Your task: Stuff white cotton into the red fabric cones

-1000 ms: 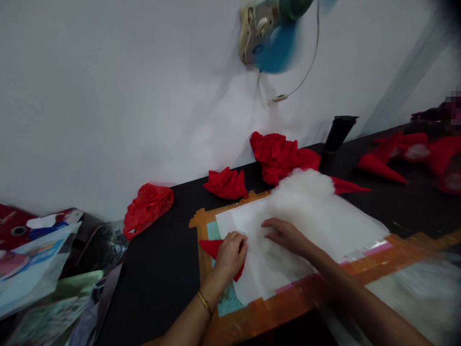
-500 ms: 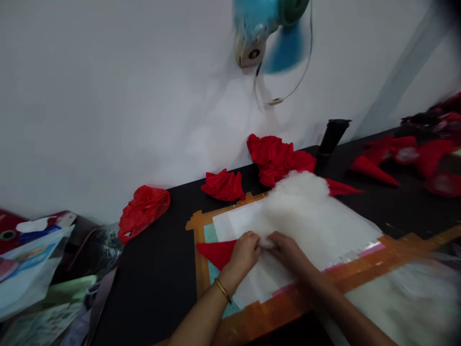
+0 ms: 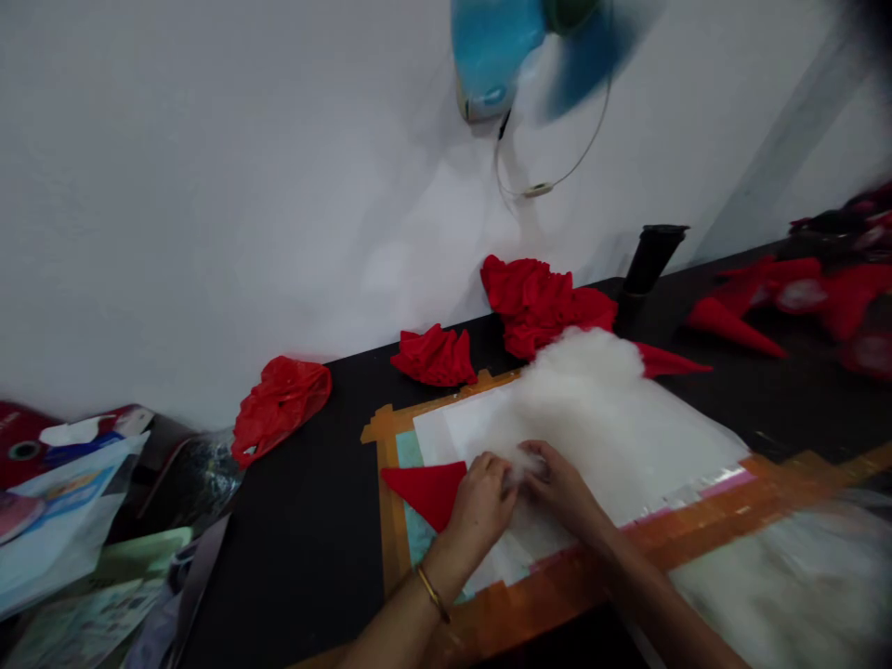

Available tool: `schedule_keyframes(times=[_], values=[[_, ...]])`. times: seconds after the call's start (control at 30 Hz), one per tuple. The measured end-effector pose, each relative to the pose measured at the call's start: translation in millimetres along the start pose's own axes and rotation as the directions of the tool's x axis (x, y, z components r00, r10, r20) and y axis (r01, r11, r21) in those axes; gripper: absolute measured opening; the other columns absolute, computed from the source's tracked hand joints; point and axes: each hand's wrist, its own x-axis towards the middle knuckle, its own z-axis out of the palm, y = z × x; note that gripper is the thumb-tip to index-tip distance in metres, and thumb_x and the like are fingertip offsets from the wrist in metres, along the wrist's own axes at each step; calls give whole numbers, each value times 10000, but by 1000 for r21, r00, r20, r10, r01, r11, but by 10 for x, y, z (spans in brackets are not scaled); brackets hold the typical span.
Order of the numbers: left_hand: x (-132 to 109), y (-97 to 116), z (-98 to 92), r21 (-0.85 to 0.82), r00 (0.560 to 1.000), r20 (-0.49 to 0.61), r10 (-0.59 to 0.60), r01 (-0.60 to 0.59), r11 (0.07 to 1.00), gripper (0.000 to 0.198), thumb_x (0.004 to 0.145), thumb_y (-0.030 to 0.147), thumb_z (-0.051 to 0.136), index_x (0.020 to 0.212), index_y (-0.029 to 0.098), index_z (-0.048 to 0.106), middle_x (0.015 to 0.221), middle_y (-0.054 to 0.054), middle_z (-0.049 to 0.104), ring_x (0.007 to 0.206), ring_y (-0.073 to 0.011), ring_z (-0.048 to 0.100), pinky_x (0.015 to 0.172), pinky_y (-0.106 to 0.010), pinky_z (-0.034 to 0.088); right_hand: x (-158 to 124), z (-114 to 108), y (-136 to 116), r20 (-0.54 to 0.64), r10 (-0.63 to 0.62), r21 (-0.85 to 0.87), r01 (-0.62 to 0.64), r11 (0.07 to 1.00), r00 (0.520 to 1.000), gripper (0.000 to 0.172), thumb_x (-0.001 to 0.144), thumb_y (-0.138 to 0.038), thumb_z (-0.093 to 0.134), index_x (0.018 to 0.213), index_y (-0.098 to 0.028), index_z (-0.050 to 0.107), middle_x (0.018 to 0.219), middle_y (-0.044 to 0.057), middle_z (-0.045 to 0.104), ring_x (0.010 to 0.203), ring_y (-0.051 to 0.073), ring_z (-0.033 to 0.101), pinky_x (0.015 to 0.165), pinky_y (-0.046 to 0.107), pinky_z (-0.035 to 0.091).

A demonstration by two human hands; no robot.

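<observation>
My left hand [image 3: 482, 502], with a gold bangle at the wrist, is closed on the wide end of a red cloth cone [image 3: 426, 492]. The cone's tip points left, and its opening is hidden behind my fingers. Just to the right, my right hand [image 3: 561, 485] pinches a small tuft of white fibre stuffing [image 3: 519, 460] against the cone's hidden end. Both hands are over white sheets [image 3: 446, 432] taped to the black table. A big heap of the same stuffing [image 3: 589, 372] lies beyond my right hand.
Bunched red cloth pieces [image 3: 536, 307] and a red plastic bag [image 3: 282, 404] lie along the wall. A black cup [image 3: 653, 260] stands behind. Several red cones [image 3: 739, 325] lie at right. A blue fan [image 3: 494, 46] spins above. Bagged stuffing [image 3: 787, 576] is near right.
My right hand has opened its fingers slightly around the tuft, which shows fluffier between the hands. My left hand has shifted slightly right and still holds the cone.
</observation>
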Motion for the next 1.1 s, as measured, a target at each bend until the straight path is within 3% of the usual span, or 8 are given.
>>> schedule_keyframes(times=[0.17, 0.4, 0.53, 0.63, 0.73, 0.87, 1.0, 1.1], values=[[38, -182, -147, 4, 997, -59, -53, 54, 999, 189, 754, 35, 489, 782, 205, 568, 831, -39, 602, 824, -203, 573, 802, -340, 474, -39, -242, 66, 27, 61, -93, -59, 994, 998, 368, 764, -326, 557, 1111, -208, 593, 820, 34, 692, 609, 203, 635, 590, 346, 550], [-72, -189, -251, -2, 999, -42, 9, -9, 1000, 220, 764, 33, 495, 872, 205, 581, 950, -55, 611, 971, -228, 544, 888, -367, 453, -70, -468, -36, 165, -261, -192, 291, 937, 951, 696, 752, -286, 676, 1405, -274, 435, 1470, 117, 424, 1155, 275, 570, 839, 385, 553], [-137, -102, -214, -32, 999, -31, 30, -31, 999, 225, 801, 129, 581, 1011, 208, 593, 1057, -64, 606, 1046, -239, 537, 938, -381, 449, -46, -256, -83, 225, -171, -267, 229, 936, 959, 400, 776, -182, 577, 1175, -204, 578, 1028, 94, 680, 921, 249, 661, 786, 375, 528], [-151, -47, -161, -24, 999, 18, 50, -50, 998, 489, 766, 251, 698, 1228, 232, 538, 1192, -76, 574, 1103, -260, 528, 956, -395, 455, -23, -103, -112, 209, -89, -216, 134, 967, 974, 143, 808, -223, 540, 940, -205, 592, 782, 35, 685, 730, 222, 663, 675, 335, 502], [-89, -27, -106, 81, 998, 54, 14, -19, 997, 259, 831, 204, 599, 1089, 213, 626, 1085, -83, 606, 1034, -267, 556, 891, -398, 480, -2, -79, -114, 215, -104, -128, 134, 983, 971, 56, 823, -255, 525, 826, -223, 571, 711, 2, 669, 662, 190, 638, 630, 301, 476], [-21, -56, -119, 98, 1000, 19, -3, 2, 995, 185, 861, 107, 487, 912, 174, 653, 970, -88, 624, 965, -242, 578, 879, -379, 484, 16, -286, -25, 147, -85, -275, 124, 954, 985, 100, 833, -269, 518, 800, -222, 599, 719, 21, 653, 663, 196, 619, 650, 325, 488], [-155, -60, -258, 25, 996, -4, 88, -88, 996, 297, 857, 179, 586, 1152, 197, 598, 1142, -77, 611, 1091, -234, 549, 963, -376, 463, -33, -567, -96, 201, -175, -324, 234, 917, 964, 260, 832, -266, 568, 1078, -220, 637, 1067, 97, 671, 991, 257, 633, 838, 396, 529], [-333, -49, -397, 3, 988, -122, 96, -96, 995, 472, 815, 211, 662, 1264, 212, 517, 1250, -91, 565, 1170, -262, 499, 1015, -434, 426, -42, -622, -314, 267, -383, -299, 454, 839, 884, 688, 777, -334, 706, 1406, -274, 435, 1531, 116, 357, 1380, 314, 358, 1063, 482, 412]])
